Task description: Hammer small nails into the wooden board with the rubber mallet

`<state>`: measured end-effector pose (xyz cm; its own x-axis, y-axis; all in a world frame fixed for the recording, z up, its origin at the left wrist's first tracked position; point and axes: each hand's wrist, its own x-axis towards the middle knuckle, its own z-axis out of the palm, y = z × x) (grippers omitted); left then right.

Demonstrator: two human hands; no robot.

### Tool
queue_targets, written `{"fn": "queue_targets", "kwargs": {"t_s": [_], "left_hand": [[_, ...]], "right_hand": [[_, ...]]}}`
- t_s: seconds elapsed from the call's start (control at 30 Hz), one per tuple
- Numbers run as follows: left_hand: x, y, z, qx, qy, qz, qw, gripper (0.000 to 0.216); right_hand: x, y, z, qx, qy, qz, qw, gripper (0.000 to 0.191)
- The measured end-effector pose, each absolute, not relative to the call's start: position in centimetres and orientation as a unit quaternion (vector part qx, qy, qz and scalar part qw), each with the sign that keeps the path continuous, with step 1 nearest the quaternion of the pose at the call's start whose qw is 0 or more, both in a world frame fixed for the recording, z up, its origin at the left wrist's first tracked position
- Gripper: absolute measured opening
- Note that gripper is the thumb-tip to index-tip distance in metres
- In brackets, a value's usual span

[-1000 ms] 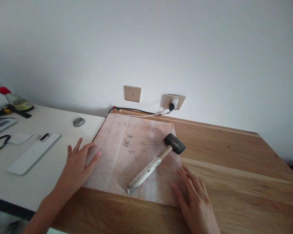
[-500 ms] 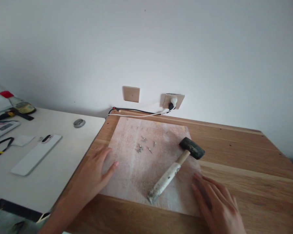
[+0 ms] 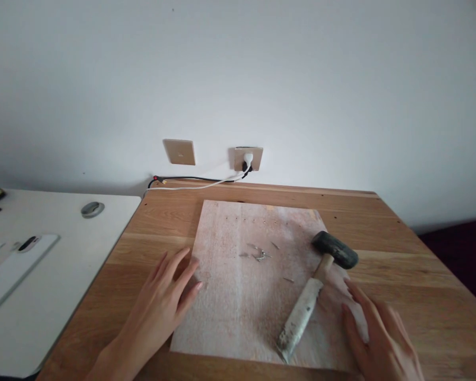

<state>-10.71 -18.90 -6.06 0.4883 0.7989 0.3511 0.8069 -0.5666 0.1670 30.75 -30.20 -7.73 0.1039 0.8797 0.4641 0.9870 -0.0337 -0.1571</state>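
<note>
A pale pinkish board [image 3: 230, 296] lies flat on the wooden table [image 3: 412, 286]. My left hand [image 3: 164, 304] rests open and flat at the board's left edge. My right hand [image 3: 376, 333] lies open with fingers spread on the board's right front corner. A mallet [image 3: 315, 293] with a black head and a paint-smeared wooden handle lies on the board just left of my right hand. Several small nails [image 3: 259, 255] lie loose near the board's middle.
A white desk [image 3: 59, 296] adjoins the wooden table on the left, holding a white phone [image 3: 14, 267] and a small grey disc [image 3: 92, 209]. Wall sockets with a white plug [image 3: 247, 159] and cables [image 3: 194, 182] sit behind the table. The table's right edge drops off.
The board, with the mallet and nails on it, has slid to the right off the white desk onto the wooden table. Both hands moved along with it, staying flat at its edges.
</note>
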Motion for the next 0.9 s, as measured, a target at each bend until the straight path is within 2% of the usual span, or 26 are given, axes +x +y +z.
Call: {"fn": "queue_targets", "kwargs": {"t_s": [0.13, 0.3, 0.43, 0.5, 0.6, 0.67, 0.9], "left_hand": [[-10.9, -19.0, -6.5, -0.871, -0.448, -0.204, -0.001, 0.041], [-10.5, -18.8, -6.3, -0.867, -0.458, -0.197, -0.009, 0.040], [-9.9, -19.7, -5.4, -0.883, -0.434, -0.175, -0.028, 0.044], [-9.7, -20.7, -5.0, -0.908, -0.388, -0.137, -0.075, 0.064], [-9.5, -21.8, -5.1, -0.931, -0.331, -0.071, -0.139, 0.111], [-9.4, -22.0, -5.5, -0.932, -0.328, -0.056, -0.145, 0.122], [-8.5, -19.6, -6.3, -0.934, -0.335, -0.081, -0.098, 0.112]], "right_hand": [[30.6, -28.8, -7.3, -0.656, -0.708, -0.090, 0.247, 0.046], [30.5, -26.2, -7.0, -0.607, -0.760, -0.063, 0.224, 0.038], [29.9, -24.9, -7.7, -0.590, -0.770, -0.058, 0.235, 0.040], [29.8, -24.6, -8.2, -0.591, -0.766, -0.063, 0.247, 0.040], [29.7, -24.2, -8.5, -0.591, -0.763, -0.072, 0.252, 0.042], [29.7, -23.8, -8.5, -0.589, -0.765, -0.071, 0.251, 0.043], [30.6, -20.8, -8.4, -0.594, -0.761, -0.048, 0.258, 0.046]]}}
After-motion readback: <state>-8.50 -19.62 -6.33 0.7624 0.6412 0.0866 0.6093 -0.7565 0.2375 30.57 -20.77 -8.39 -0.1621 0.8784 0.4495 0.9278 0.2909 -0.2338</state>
